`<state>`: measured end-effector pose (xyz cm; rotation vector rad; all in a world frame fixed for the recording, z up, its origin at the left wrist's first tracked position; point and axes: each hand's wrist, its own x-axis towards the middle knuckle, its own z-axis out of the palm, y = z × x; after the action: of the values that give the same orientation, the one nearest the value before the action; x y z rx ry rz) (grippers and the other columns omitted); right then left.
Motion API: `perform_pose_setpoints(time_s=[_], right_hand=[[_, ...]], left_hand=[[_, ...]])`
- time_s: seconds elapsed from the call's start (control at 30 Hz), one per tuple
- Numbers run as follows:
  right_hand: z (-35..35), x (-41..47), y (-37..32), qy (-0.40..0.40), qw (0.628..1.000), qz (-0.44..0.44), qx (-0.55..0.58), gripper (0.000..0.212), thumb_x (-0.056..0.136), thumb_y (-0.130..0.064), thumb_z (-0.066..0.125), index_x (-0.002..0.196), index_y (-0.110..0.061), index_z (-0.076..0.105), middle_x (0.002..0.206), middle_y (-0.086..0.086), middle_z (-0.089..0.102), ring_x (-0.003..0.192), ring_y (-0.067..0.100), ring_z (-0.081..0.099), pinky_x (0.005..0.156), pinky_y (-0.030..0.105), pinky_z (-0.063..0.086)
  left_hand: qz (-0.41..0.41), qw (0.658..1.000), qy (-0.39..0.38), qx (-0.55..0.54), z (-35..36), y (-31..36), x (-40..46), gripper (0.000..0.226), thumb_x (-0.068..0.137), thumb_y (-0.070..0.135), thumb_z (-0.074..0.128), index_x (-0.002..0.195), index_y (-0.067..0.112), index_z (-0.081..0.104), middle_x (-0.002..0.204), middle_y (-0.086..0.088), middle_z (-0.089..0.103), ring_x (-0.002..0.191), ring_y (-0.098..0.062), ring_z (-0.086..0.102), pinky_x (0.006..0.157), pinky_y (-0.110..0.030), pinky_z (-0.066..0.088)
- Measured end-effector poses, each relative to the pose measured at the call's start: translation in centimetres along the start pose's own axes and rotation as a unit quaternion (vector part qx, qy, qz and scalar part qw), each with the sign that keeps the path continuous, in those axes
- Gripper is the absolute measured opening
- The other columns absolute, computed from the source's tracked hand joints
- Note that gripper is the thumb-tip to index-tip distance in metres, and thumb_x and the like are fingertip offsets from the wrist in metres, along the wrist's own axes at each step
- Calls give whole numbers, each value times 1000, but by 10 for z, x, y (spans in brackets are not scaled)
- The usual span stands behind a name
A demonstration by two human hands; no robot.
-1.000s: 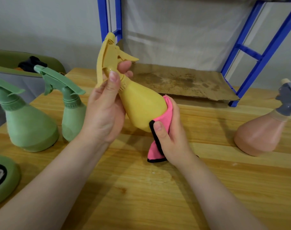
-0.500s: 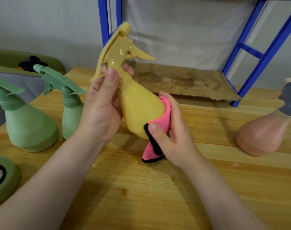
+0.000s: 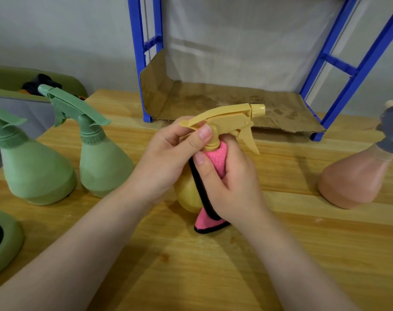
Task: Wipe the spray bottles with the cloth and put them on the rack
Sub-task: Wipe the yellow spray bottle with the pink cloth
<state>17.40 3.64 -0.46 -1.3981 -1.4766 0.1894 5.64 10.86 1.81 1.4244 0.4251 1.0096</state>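
**Yellow bottle held in both hands, cloth at its neck**

Far out to the left of the left hand, a green round object [image 3: 2,241] lies at the tabletop [image 3: 213,265] edge, and two green spray bottles stand upright side by side: one [image 3: 31,171] at the frame's edge, the other [image 3: 101,162] just beside the left wrist. Behind them sits a green-rimmed bin [image 3: 16,86].

The left hand [image 3: 166,162] grasps the yellow spray bottle [image 3: 227,122] at its neck, thumb curled against the collar just under the trigger head. The nozzle points away to the right, and the bottle's body hangs below, between the two hands, near the tabletop.

The right hand [image 3: 233,185] clenches the pink cloth [image 3: 218,160] around the bottle's neck and shoulder, thumb pressing the cloth on; a black-edged corner of cloth dangles under this hand.

Beyond both hands stands the blue rack [image 3: 357,72], its bottom shelf lined with cardboard [image 3: 224,102]. Well off to the right of the right hand, a pink spray bottle [image 3: 357,176] with a grey head leans on the tabletop
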Motion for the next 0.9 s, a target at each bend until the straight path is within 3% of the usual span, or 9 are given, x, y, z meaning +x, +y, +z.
perform_pose_setpoints(time_s=[0.1,0.2,0.37,0.47,0.57,0.63,0.7,0.8,0.9], right_hand=[[4,0,0,54,998,-16,-41,46,93,-47,51,124,-14,57,114,-3,68,105,15,64,85,33,53],[6,-1,0,85,995,-29,-53,39,93,-42,54,120,-14,59,110,-11,66,102,10,63,84,22,51],[6,2,6,49,998,-26,-35,36,86,-47,61,116,-38,45,96,-35,50,93,-12,54,79,4,40],[4,6,7,12,999,-31,-17,44,84,-41,66,118,-51,40,101,-46,50,100,-27,46,83,-1,34],[3,5,17,-6,1000,-7,7,47,83,-52,64,124,-40,44,120,-32,54,116,-10,51,95,15,42],[4,2,24,-15,999,24,29,66,82,-60,61,135,-24,45,131,-10,55,123,6,53,100,35,47],[4,1,28,-27,997,37,58,77,81,-67,59,140,-22,40,137,-5,52,127,11,51,103,42,46],[3,0,27,-53,993,56,89,87,78,-77,53,146,-27,30,141,-6,47,128,11,49,104,41,47],[5,-1,26,-72,987,70,128,93,77,-78,53,149,-27,26,142,-9,45,129,5,47,104,28,46]], left_hand=[[-12,999,14,-49,4,-1,-1,12,80,32,72,83,22,77,89,-1,72,92,-16,66,88,-30,53],[-5,995,24,-97,11,-3,-4,15,83,26,64,88,16,75,89,-2,73,90,-15,67,83,-26,55],[-1,987,48,-152,12,-4,-4,32,84,28,62,104,2,67,96,-7,72,94,-18,67,85,-26,54],[0,985,60,-165,7,-1,-1,35,87,26,58,109,-1,64,98,-7,72,96,-18,67,85,-27,54],[9,984,56,-169,4,1,0,34,87,28,57,110,4,66,103,-6,71,101,-17,66,90,-28,52],[15,982,70,-175,3,2,1,30,88,29,56,107,9,68,102,-3,72,101,-15,66,91,-28,51],[23,977,95,-190,0,5,4,27,89,30,54,104,13,69,100,1,72,99,-12,65,91,-28,51],[17,967,136,-216,-9,10,8,25,92,38,54,97,22,73,97,4,70,98,-11,62,98,-33,49],[14,947,177,-269,-15,17,10,30,99,36,49,90,24,76,91,5,71,94,-9,65,96,-33,51]])
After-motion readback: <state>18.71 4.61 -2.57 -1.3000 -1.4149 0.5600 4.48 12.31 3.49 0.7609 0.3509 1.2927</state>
